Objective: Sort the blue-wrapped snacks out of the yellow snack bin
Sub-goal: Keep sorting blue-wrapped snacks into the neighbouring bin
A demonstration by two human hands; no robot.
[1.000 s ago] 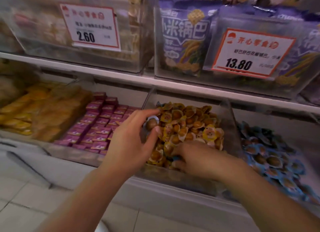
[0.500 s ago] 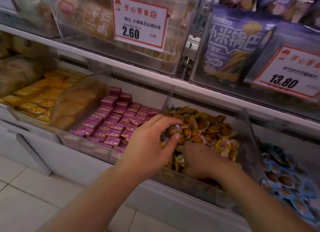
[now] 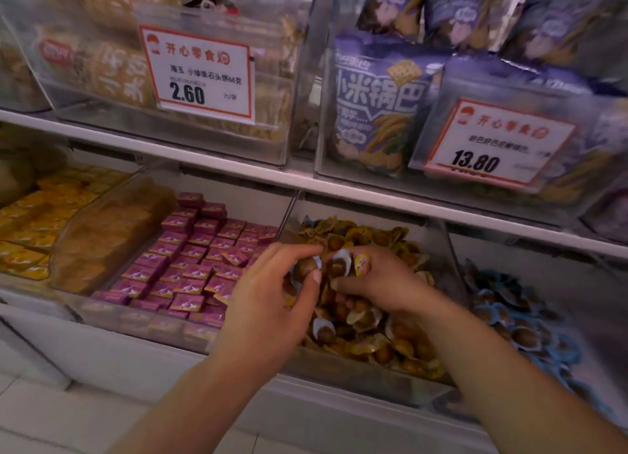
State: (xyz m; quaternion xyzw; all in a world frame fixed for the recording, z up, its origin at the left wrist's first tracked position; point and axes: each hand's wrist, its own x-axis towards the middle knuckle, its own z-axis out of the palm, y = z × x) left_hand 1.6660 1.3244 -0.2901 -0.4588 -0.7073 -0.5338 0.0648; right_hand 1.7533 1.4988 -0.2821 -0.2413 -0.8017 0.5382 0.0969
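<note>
The blue-wrapped snack (image 3: 304, 267) sat pinched between thumb and fingers of the left hand (image 3: 272, 304), held just above the heap in the yellow snack bin (image 3: 421, 246). Right beside it, almost touching, the right hand (image 3: 377, 280) had come up out of the pile where it was buried a second ago, and its curled fingers now gripped a second blue-edged snack (image 3: 339, 263) along with a yellow-wrapped one (image 3: 362, 262). Both hands closed on wrappers, then, knuckle to knuckle over the middle of the bin. That rise of the right hand looked like progress: a second stray seemed found, though the yellow piece caught with it would probably need dropping back. Another pale blue wrapper (image 3: 323, 328) lay low in the heap near the front wall, so the sorting was likely not finished. Further out, the blue snack bin (image 3: 530, 331) waited just to the right, the pink boxes (image 3: 190, 260) to the left, price tags (image 3: 200, 76) on the shelf above.
</note>
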